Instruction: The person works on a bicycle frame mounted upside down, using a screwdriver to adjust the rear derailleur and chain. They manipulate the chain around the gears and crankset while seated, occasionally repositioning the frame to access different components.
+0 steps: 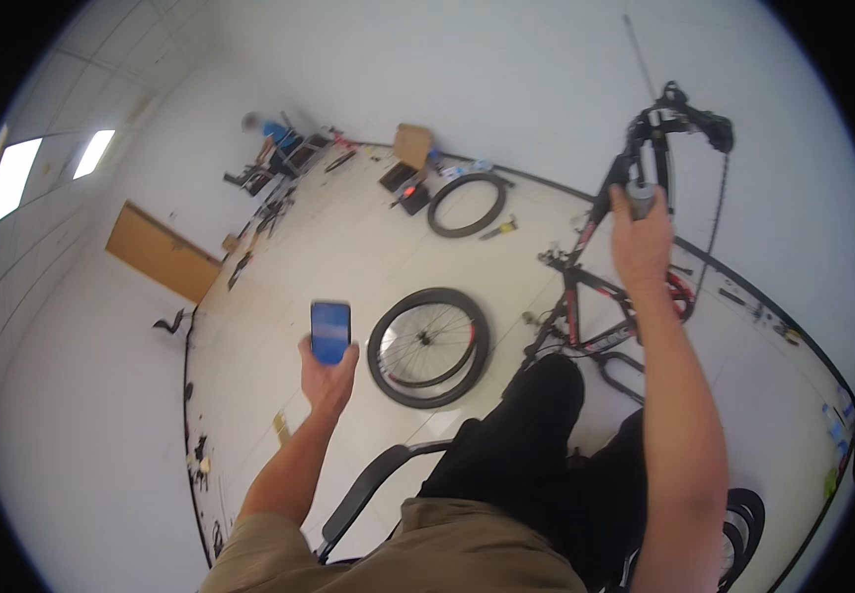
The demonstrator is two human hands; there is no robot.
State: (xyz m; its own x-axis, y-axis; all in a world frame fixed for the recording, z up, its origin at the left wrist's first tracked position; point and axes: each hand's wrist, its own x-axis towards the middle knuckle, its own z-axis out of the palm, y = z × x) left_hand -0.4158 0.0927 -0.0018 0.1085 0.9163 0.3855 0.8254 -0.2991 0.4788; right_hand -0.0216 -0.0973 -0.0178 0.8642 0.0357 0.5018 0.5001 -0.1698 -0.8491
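Observation:
My left hand [328,377] is closed around a smartphone [330,332], held upright with its blue lit screen facing me. Stretched far forward, my right hand [641,244] grips a small grey cylinder [642,199] with a thin dark stem on its far end; its exact kind cannot be made out. The cylinder is in front of the upper part of a black and red bicycle frame [572,296], whose chain hangs to the right. I cannot tell whether the cylinder touches the frame.
A spoked wheel with a tire [480,348] lies on the floor, with another tire [434,226] beyond it. Boxes [411,146] stand near the far wall. Another person [271,135] sits at the far left. A chair armrest [365,494] is beside my legs.

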